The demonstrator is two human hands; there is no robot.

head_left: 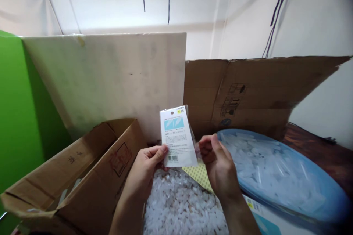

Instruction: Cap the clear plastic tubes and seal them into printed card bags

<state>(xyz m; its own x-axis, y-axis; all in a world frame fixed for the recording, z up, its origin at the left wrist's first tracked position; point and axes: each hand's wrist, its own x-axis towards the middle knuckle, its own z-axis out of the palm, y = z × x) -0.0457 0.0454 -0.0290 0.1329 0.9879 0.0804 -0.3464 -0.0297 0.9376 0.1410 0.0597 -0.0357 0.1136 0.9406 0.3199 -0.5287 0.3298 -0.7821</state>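
A flat white card with a barcode, two small blue pictures and printed text sits in a clear plastic sleeve [178,137], held upright in front of me. My left hand [147,163] pinches its lower left corner between thumb and fingers. Close to the sleeve's right edge, my right hand [219,165] has its fingers curled inward with the thumb above them. Whether those fingers grip the plastic is hidden. Below both hands lies a mass of many small translucent white pieces [182,205]. A yellow dotted sheet [200,176] shows partly behind my right wrist.
On the left stands an open cardboard box [96,169]. A blue basin [325,176] at the right holds clear plastic packets [267,169]. Under its near rim is a white and teal printed sheet [266,220]. A white panel [116,77] and a brown cardboard sheet [256,91] stand behind.
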